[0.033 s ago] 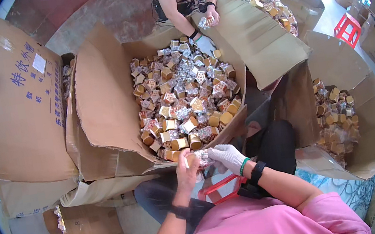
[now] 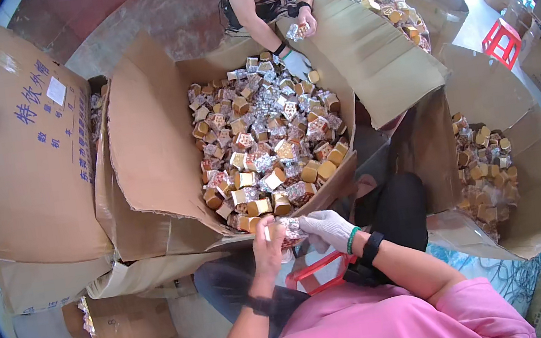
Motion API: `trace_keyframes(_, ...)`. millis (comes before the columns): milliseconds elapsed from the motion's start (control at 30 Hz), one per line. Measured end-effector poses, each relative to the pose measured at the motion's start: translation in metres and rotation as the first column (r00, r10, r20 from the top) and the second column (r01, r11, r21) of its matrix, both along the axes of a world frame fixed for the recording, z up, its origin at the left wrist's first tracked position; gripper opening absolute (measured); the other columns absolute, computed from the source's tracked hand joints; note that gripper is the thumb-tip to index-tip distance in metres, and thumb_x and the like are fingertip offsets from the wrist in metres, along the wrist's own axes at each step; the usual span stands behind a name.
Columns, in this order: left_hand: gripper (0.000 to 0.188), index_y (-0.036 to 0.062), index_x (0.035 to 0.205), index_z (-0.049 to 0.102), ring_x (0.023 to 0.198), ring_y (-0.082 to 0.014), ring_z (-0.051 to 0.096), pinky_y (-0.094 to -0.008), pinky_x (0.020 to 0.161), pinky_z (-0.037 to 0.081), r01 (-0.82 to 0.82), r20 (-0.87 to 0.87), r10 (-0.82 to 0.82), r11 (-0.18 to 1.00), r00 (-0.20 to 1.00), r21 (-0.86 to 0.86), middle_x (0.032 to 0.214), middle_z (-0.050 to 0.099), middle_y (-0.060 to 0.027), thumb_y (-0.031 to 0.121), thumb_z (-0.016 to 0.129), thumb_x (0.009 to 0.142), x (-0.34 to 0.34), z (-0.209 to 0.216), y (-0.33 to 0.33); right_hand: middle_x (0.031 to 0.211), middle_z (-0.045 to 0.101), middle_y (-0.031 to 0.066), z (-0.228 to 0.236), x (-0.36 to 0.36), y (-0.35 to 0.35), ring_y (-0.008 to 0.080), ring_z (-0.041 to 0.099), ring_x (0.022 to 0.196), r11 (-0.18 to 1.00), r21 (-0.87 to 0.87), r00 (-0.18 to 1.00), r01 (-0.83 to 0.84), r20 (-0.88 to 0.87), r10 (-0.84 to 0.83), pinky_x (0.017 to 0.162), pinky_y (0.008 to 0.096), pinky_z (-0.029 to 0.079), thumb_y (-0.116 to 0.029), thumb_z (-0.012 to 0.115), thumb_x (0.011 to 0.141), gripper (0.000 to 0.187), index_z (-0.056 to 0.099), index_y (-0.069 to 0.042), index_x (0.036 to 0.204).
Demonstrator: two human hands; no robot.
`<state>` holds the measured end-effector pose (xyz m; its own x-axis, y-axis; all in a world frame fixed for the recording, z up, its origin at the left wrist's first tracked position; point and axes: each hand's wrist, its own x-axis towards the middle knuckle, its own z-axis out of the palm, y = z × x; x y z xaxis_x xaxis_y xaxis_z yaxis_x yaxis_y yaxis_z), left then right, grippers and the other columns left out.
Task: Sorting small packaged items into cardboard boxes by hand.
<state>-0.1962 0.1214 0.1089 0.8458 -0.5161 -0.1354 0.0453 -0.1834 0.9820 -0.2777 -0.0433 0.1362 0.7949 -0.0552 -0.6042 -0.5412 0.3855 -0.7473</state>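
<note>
Pinching a wrapped piece (image 2: pixel 289 231) between them, the bare left hand (image 2: pixel 268 252) and gloved right hand (image 2: pixel 329 228) are hovering beside the box (image 2: pixel 152 127).

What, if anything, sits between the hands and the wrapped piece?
Nothing visible in the way: the bare left hand and right hand are both on the wrapped piece. Only the right's white glove comes between.

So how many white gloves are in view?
2: one on your right hand, one on the co-worker's hand at the far end of the central open carton. More may be hidden.
</note>
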Motion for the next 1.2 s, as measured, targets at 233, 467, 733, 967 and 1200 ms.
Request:
trace_keyframes(233,0.03,0.0026,0.085,0.056,0.071,-0.0102,0.055,-0.0264,0.067,0.046,-0.242,-0.198,0.222,0.967,0.955,-0.078,0.079,0.059,-0.003,0.03,0.045,0.089,0.008,-0.018,0.004,0.055,0.042,-0.0021,0.022,0.011,0.008,0.009,0.041,0.043,0.985,0.014,0.981,-0.174,-0.087,0.175,0.039,0.0237,0.037,-0.041,0.054,0.085,0.037,0.055,-0.006,0.076)
trace_keyframes(467,0.02,0.0067,0.086,0.059,0.075,-0.0177,0.061,-0.0327,0.07,0.049,-0.57,-0.789,0.284,0.815,0.545,-0.1,0.083,0.061,-0.0049,0.024,0.048,0.086,0.006,-0.032,-0.011,0.051,0.036,-0.0047,0.002,0.013,0.025,0.0082,0.03,0.039,0.913,0.371,0.984,0.171,-0.106,-0.142,0.037,0.0232,0.024,-0.036,0.056,0.084,0.031,0.047,-0.014,0.065)
trace_keyframes(733,0.033,0.0099,0.099,0.059,0.081,-0.0232,0.06,-0.0379,0.074,0.048,-0.711,-0.933,0.164,0.693,0.32,-0.122,0.092,0.062,-0.0053,0.028,0.034,0.088,0.013,-0.03,-0.028,0.053,0.038,-0.0034,-0.015,0.027,0.02,0.0116,0.032,0.04,0.651,0.705,0.945,0.281,-0.083,-0.317,0.041,0.0266,0.029,-0.033,0.048,0.087,0.028,0.045,-0.013,0.067)
trace_keyframes(967,0.03,0.0171,0.094,0.058,0.074,-0.0207,0.058,-0.0388,0.058,0.045,-0.579,-0.883,0.263,0.815,0.387,-0.011,0.085,0.061,-0.0014,0.039,0.039,0.085,0.042,-0.025,-0.008,0.068,0.044,0.0005,-0.039,0.022,-0.015,0.0126,0.042,0.055,0.693,0.664,0.916,0.281,0.03,-0.4,0.06,0.031,0.039,-0.012,0.05,0.081,0.008,0.046,-0.01,0.074)
trace_keyframes(1200,0.013,0.0076,0.088,0.06,0.07,-0.0207,0.061,-0.0351,0.063,0.051,-0.407,-0.374,0.379,0.914,0.846,0.007,0.074,0.06,-0.0057,0.014,0.052,0.08,0.135,-0.032,0.031,0.072,0.046,0.0022,-0.065,0.029,-0.041,0.0159,0.047,0.061,0.68,0.7,0.908,0.216,0.112,-0.403,0.069,0.0366,0.044,0.005,0.048,0.068,0.017,0.048,-0.008,0.079)
